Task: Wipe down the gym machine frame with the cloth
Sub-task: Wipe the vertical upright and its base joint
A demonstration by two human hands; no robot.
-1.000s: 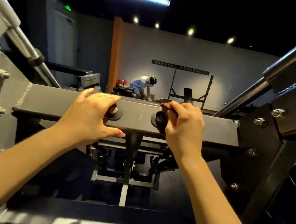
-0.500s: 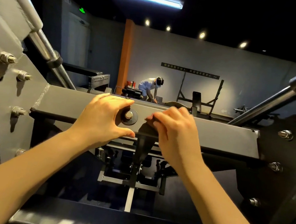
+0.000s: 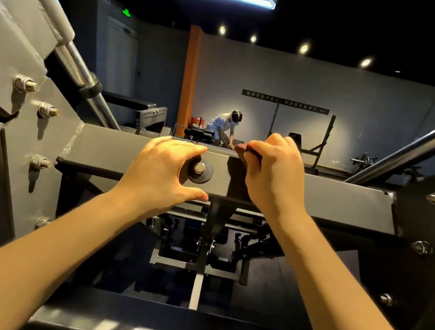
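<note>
A grey steel crossbeam (image 3: 332, 199) of the gym machine frame runs left to right across the middle of the view. My left hand (image 3: 163, 169) rests on the beam with fingers over its top edge and thumb under it, just left of a bolt with a black washer (image 3: 199, 169). My right hand (image 3: 272, 170) grips a dark cloth (image 3: 244, 150) and presses it against the beam's top edge right of the bolt. Most of the cloth is hidden under the fingers.
A grey gusset plate with several bolts (image 3: 35, 109) stands at left, a dark bolted plate (image 3: 427, 224) at right. Chrome guide rods (image 3: 87, 80) (image 3: 422, 144) slope up on both sides. Below the beam lies more frame (image 3: 201, 264). A person (image 3: 223, 126) crouches far back.
My right hand with the cloth slid down the beam's front face, then back up to its top edge. The left hand kept its hold. The view shifted a little.
</note>
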